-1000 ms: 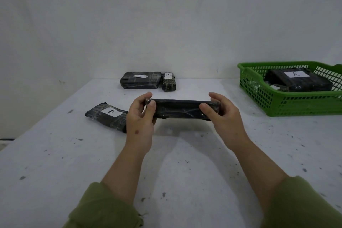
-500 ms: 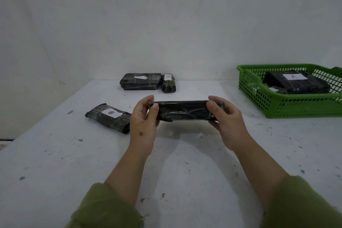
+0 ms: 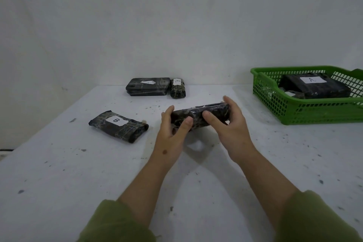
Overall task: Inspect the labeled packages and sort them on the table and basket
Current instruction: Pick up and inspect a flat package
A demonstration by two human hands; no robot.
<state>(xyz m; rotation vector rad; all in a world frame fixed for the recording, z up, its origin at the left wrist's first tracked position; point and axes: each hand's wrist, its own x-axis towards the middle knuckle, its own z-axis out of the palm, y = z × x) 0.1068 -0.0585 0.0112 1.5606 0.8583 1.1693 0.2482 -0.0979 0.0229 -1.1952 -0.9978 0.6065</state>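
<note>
Head view: a dark wrapped package (image 3: 200,116) is held above the middle of the white table (image 3: 59,173), tilted with its right end higher. Left hand (image 3: 172,133) and right hand (image 3: 229,127) grip its ends, thumbs on the near face. Open tabletop separates it from the B-labelled package (image 3: 118,126) at left and the green basket (image 3: 306,111) at right.
</note>
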